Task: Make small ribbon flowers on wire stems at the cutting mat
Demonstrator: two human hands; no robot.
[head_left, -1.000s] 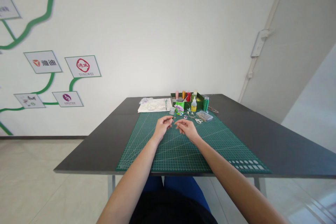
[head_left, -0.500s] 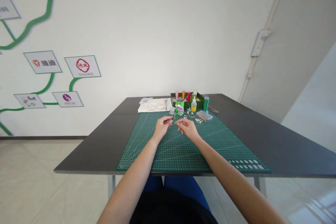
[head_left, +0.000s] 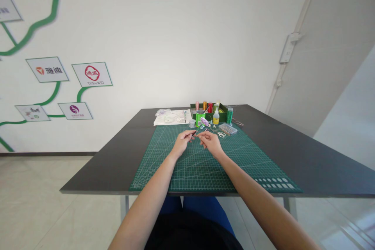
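Observation:
My left hand (head_left: 183,140) is closed in a pinch above the cutting mat, around the dark lower stem of an artificial flower (head_left: 204,121). The flower has a purple bloom and green leaves, and it tilts away to the right beyond my fingertips. Close beside it, my right hand (head_left: 209,140) is also pinched, its fingertips near the stem. Whatever lies between those fingers is too small to make out. Just past my right hand lie white-handled scissors (head_left: 222,134) and a clear flat case (head_left: 228,129).
The green cutting mat (head_left: 205,172) covers the middle of the dark table (head_left: 114,164). Behind my hands stand a green can (head_left: 200,117), a glue bottle (head_left: 216,117), a green thread spool (head_left: 229,115) and a box (head_left: 223,116) of spools. White sheets (head_left: 171,117) lie back left.
The flower has swung slightly to the right and tilted, with my left hand shifting a little the same way. My right hand has moved slightly right, still pinched.

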